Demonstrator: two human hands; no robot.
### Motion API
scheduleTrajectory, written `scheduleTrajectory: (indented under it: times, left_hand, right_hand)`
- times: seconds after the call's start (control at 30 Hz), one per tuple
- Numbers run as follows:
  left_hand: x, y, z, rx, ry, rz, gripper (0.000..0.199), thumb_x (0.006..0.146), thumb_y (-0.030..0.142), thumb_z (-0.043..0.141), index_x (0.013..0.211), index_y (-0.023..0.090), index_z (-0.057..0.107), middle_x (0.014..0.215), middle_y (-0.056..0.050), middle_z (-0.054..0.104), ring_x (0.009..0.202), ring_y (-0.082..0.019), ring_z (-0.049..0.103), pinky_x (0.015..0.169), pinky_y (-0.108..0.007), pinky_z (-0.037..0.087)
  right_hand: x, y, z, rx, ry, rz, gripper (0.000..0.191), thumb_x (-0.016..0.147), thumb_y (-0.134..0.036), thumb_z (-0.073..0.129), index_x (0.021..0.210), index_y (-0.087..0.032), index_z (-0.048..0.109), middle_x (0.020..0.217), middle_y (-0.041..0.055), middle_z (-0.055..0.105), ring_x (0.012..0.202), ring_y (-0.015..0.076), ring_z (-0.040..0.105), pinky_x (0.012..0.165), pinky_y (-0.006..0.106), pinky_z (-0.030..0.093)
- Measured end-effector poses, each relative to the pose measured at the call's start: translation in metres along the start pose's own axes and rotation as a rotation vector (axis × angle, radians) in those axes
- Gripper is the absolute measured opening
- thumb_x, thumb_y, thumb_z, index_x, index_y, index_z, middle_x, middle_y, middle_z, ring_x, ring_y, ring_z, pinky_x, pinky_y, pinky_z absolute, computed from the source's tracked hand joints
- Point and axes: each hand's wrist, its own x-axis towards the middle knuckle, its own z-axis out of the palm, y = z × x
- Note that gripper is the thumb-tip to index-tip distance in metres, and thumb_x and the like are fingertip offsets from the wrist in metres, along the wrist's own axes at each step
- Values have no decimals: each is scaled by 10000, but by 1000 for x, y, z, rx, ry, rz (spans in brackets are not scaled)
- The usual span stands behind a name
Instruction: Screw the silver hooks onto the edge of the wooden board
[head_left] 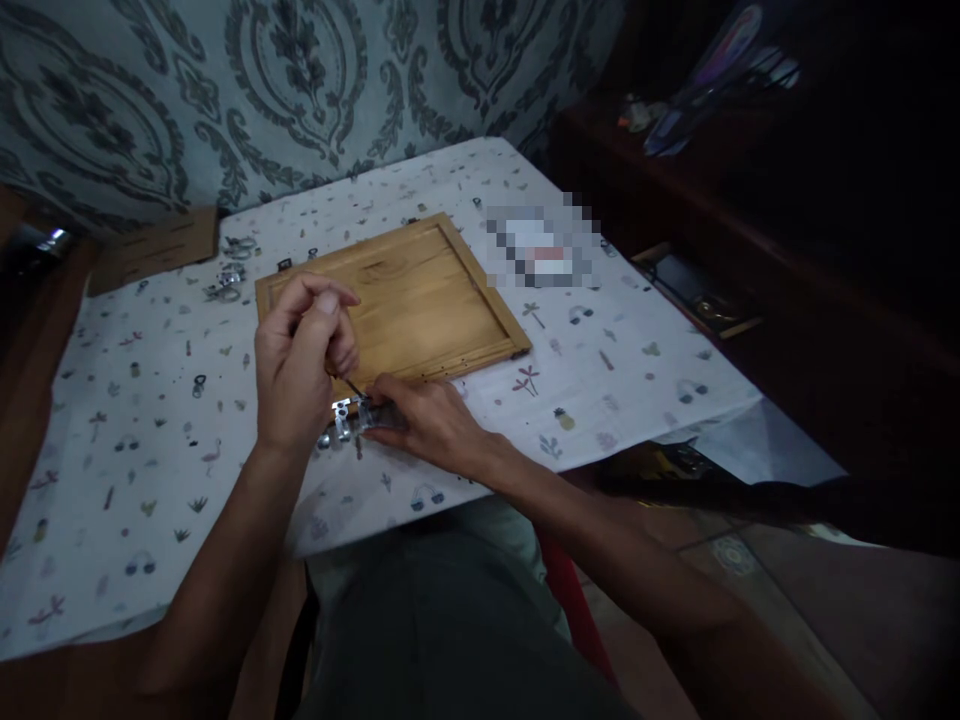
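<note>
A wooden cabinet door panel with a raised frame lies flat on the cloth. At its near left corner sits a shiny metal hinge. My left hand is closed above that corner, around a tool whose handle is hidden. Its thin dark shaft looks like a screwdriver and slants down to the hinge. My right hand pinches the hinge from the right, thumb below and fingers on top, partly covering it.
The patterned white tablecloth covers the table. Several metal hinges lie at the back left, near a piece of cardboard. A blurred-out item lies right of the panel. Dark furniture with an open drawer borders the right side.
</note>
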Motion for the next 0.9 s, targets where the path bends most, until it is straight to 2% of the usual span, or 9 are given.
scheduleTrajectory:
  times: [0.13,0.47,0.67,0.77,0.9]
  left_hand:
    - [-4,-1,2,103,143,53,221,890,442,586,854,226,617,602,11,488,520,-108,449,508,-277,359]
    - [-11,0,15,63,247,137,191,885,399,613,814,222,612,601,23,425,527,-104,400,519,-281,342]
    - [-10,-1,17,48,223,105,271,882,441,605,746,207,613,498,43,315,423,-85,280,415,-275,189]
    - [-9,-1,18,31,198,106,315,857,491,618,732,202,612,471,51,308,392,-76,260,394,-272,151]
    - [-7,-1,18,3,167,96,274,873,427,618,719,201,611,440,64,284,369,-65,191,382,-261,112]
  right_hand:
    - [0,2,2,1,8,2,368,848,-377,681,1139,-195,547,992,34,732,862,201,683,668,265,384]
    - [0,2,0,4,1,-23,322,861,-378,652,1114,-204,552,965,18,721,829,170,653,653,258,367]
    - [1,3,0,5,-5,-28,338,857,-386,665,1103,-183,553,986,30,727,869,192,669,661,269,377]
    - [1,1,-1,7,-10,-22,346,860,-392,662,1113,-187,547,997,32,728,876,190,669,657,264,371]
    - [0,3,1,11,5,-36,336,859,-385,664,1110,-200,538,995,22,729,864,182,668,643,256,351]
